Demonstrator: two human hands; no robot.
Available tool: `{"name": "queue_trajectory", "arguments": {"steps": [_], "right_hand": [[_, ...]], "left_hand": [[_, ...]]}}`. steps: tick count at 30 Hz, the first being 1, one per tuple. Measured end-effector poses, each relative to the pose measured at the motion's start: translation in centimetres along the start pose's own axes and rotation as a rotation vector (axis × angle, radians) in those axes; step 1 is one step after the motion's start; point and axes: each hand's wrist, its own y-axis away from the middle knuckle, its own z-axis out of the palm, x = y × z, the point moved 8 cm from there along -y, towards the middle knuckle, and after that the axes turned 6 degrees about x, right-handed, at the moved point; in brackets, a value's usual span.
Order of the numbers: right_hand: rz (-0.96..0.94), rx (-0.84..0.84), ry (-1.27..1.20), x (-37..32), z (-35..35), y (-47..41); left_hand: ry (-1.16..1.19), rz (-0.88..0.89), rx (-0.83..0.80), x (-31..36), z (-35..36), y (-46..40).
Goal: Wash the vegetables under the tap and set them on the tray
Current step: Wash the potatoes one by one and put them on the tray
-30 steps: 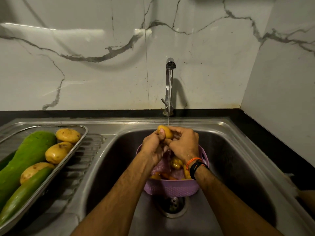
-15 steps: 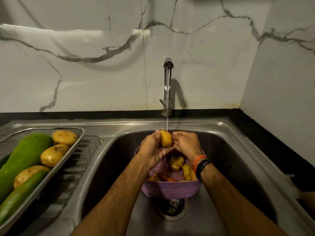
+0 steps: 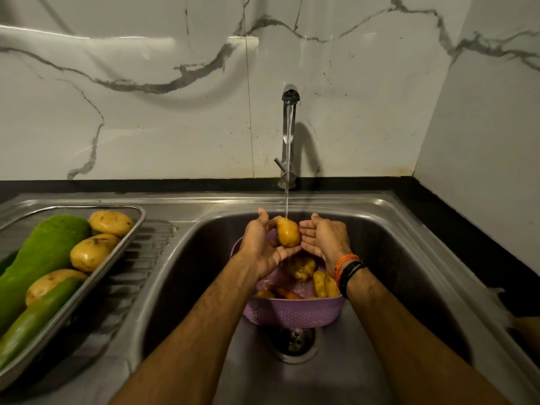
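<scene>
Since the earlier frame, both hands had opened out around the potato (image 3: 288,231), which stood nearly upright at frame centre under the tap (image 3: 290,118) stream. It rested against the cupped fingers of the left hand (image 3: 264,247); the right hand (image 3: 324,239), palm spread, sat just beside it. Below lay the purple basket (image 3: 295,314) of unwashed vegetables in the sink (image 3: 409,258). At far left, the tray (image 3: 117,255) held washed potatoes and gourds, nearer the left hand.

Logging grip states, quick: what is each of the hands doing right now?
Left hand: holds the potato under the tap stream, fingers curled beneath it.
Right hand: open, palm beside the potato, gripping nothing.
</scene>
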Motion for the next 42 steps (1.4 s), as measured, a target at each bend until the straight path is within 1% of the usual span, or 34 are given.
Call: {"name": "queue_trajectory", "arguments": {"steps": [7,9,11,12,14,16,17,19,21,23,25,28,32,34,37,39,40,41,42], "right_hand": [[-0.024,0.004,0.05,-0.2,-0.4,0.0],[-0.1,0.056,0.098,-0.6,-0.6,-0.1],[-0.233,0.113,0.238,-1.3,-0.9,-0.1],[-0.291,0.107,0.304,-1.6,-0.8,0.2],[-0.391,0.059,0.468,-1.9,-0.3,1.0],[-0.487,-0.003,0.717,-2.1,0.5,2.1],[-0.519,-0.047,0.833,-2.0,1.1,2.7],[-0.526,-0.183,0.979,-1.1,2.6,4.1],[-0.534,-0.304,1.088,0.0,4.0,5.6],[-0.574,-0.403,1.184,1.0,5.4,7.2],[-0.597,-0.489,1.316,2.2,6.4,8.8],[-0.645,-0.549,1.507,3.6,7.4,9.9],[-0.661,-0.539,1.54,3.8,7.3,10.2],[-0.672,-0.545,1.542,3.9,7.1,10.4],[-0.699,-0.543,1.571,4.0,7.1,10.3],[-0.705,-0.524,1.598,4.0,7.1,10.2],[-0.717,-0.527,1.595,4.0,7.3,10.1],[-0.715,-0.531,1.592,4.2,7.3,10.0],[-0.711,-0.534,1.584,4.3,7.4,10.0]], "left_hand": [[-0.074,0.001,0.012,0.0,-0.2,0.4],[-0.129,0.015,0.024,0.3,-0.3,0.8],[-0.25,0.055,0.051,0.7,-0.6,1.2],[-0.332,0.09,0.078,1.0,-0.8,1.3],[-0.499,0.196,0.143,2.0,-1.6,1.8],[-0.655,0.31,0.218,3.5,-2.6,2.5],[-0.751,0.357,0.249,4.3,-3.0,2.8],[-0.975,0.424,0.336,5.9,-4.0,3.9],[-1.252,0.444,0.439,7.1,-5.2,5.5],[-1.464,0.459,0.461,7.4,-6.0,7.2],[-1.613,0.459,0.48,7.2,-6.9,8.6],[-1.778,0.414,0.478,6.1,-8.4,9.9],[-1.877,0.432,0.462,5.4,-8.5,11.2],[-1.853,0.537,0.467,6.7,-7.0,12.2],[-1.71,0.756,0.502,10.1,-3.7,14.6],[-1.634,0.833,0.517,11.1,-2.7,15.6],[-1.647,0.824,0.513,10.7,-2.8,15.5],[-1.694,0.778,0.504,9.7,-3.4,15.0],[-1.769,0.689,0.488,8.1,-4.5,14.1]]}}
